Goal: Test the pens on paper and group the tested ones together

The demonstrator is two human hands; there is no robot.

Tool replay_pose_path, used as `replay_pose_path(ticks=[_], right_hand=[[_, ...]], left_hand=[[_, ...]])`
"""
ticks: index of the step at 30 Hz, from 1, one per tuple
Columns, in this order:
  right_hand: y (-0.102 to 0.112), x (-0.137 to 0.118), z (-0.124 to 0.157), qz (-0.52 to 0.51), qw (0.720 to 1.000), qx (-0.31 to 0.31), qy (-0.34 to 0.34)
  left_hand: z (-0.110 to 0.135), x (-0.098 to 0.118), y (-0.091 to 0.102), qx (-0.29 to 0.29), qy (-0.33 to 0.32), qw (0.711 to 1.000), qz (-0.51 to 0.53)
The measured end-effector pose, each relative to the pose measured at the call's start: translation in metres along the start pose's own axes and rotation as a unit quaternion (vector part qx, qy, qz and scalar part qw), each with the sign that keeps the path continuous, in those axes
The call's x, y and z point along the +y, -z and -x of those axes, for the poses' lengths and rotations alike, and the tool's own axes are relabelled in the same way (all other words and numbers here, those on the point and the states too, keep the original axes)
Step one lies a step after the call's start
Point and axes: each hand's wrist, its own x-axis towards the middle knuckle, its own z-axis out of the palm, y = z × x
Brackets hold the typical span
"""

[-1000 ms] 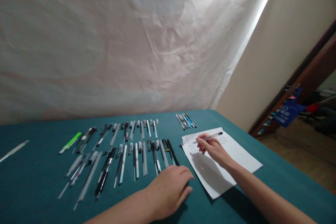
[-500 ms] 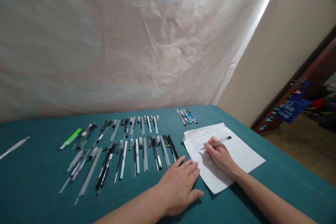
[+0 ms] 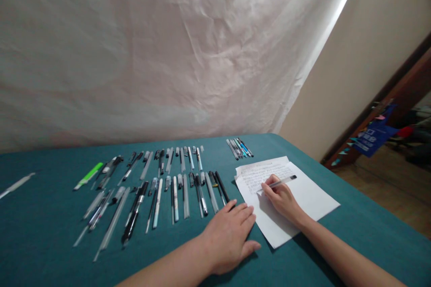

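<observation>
Our right hand [image 3: 283, 197] pinches a pen [image 3: 282, 182] tip-down on the paper [image 3: 313, 199]; our left hand [image 3: 229, 237] lies flat, fingers together, bracing beside it.

One cam only, head-worn, looking fwd & down across the teal table [image 3: 43, 233] from its near edge. Close range: left hand [image 3: 230, 235] flat & right hand [image 3: 283, 198] gripping a pen [image 3: 281, 182] enter from btm. Wrinkled white sheet [image 3: 151, 54] fills top half; doorway [image 3: 390, 107] far right.
</observation>
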Motion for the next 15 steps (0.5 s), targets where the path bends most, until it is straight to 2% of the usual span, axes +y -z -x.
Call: replay_pose_path(ticks=[15], right_hand=[[0.0011, 0.0007, -0.0003, -0.004, 1.0, -0.007, 0.007]], left_hand=[[-0.0002, 0.0009, 0.0003, -0.013, 0.006, 1.0, 0.0]])
